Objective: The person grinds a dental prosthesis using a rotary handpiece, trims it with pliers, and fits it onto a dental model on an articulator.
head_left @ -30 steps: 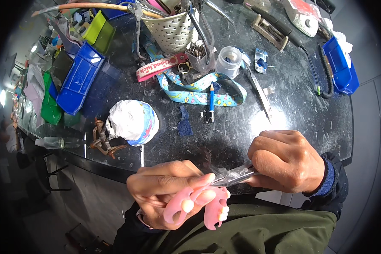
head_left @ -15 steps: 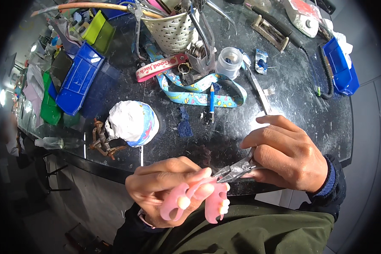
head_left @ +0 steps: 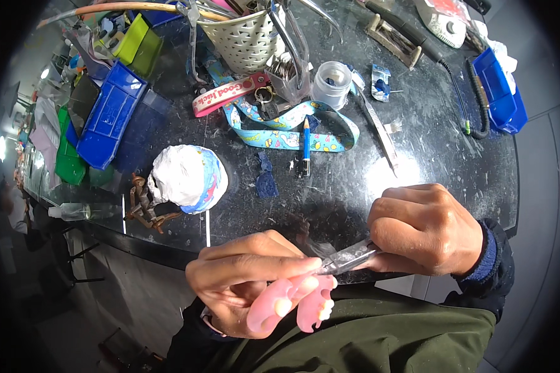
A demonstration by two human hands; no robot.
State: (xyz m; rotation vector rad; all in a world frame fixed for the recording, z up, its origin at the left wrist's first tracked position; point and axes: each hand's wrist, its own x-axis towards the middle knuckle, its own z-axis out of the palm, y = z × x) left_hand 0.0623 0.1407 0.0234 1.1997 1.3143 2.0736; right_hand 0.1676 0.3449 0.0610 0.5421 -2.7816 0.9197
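Head view | pink denture [head_left: 267, 308] with white teeth is being pinched by left hand [head_left: 239, 273], near side of scene | metal pliers [head_left: 348, 257] are being gripped by right hand [head_left: 423, 233], tips being held at denture's far edge | white lump [head_left: 175, 175] is being supported farther left on black tabletop [head_left: 249, 217]

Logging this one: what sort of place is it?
Probably a dental workshop or lab. The left hand holds a pink denture-like plate with white teeth, a woven basket of metal tools stands on the black bench, and a corded pen-like tool lies at upper right.
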